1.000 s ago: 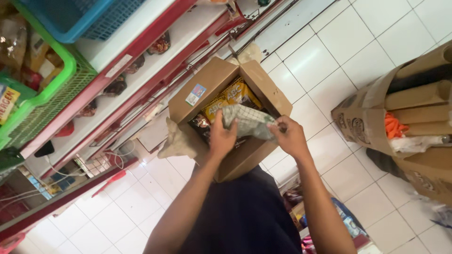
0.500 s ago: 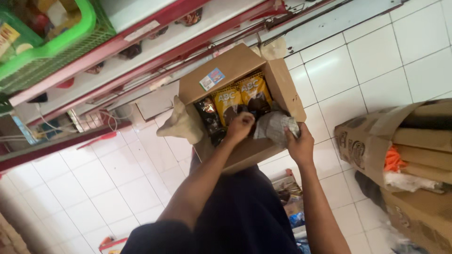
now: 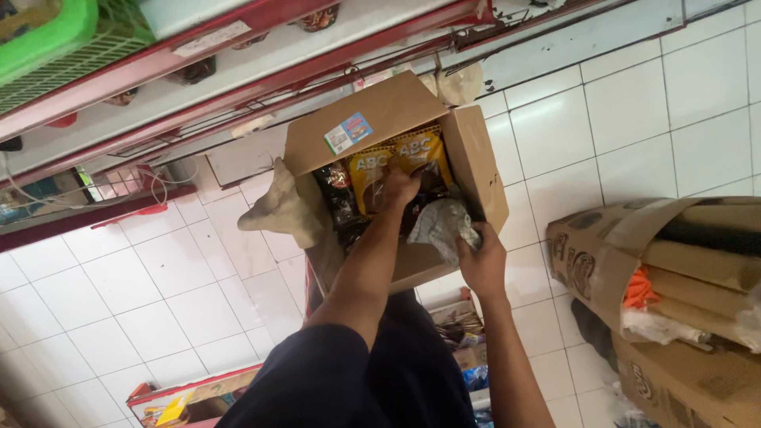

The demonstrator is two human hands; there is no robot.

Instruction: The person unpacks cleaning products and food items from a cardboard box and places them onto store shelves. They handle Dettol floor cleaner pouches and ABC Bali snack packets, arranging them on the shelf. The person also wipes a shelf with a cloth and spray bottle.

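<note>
- Two hands work in an open box (image 3: 468,154) propped on the person's lap, at 12 o'clock from the body.
- Left hand (image 3: 399,186) reaches down among yellow packets (image 3: 420,150) and dark packets (image 3: 341,198); whether it grips one, I cannot tell.
- Right hand (image 3: 482,261), at 4 o'clock from the left, clutches crumpled paper (image 3: 440,226) at the box's near edge.
- Second carton (image 3: 602,261) lies at 3 o'clock on the tiled floor (image 3: 151,293).
- Red shelves (image 3: 238,67) run at 11 o'clock.

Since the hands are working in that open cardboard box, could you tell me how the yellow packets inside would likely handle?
The yellow packets look like soft pouches, so probably floppy and light. The left hand reaches among them; glossy film may feel slippery. The right hand grips crumpled paper.
</note>
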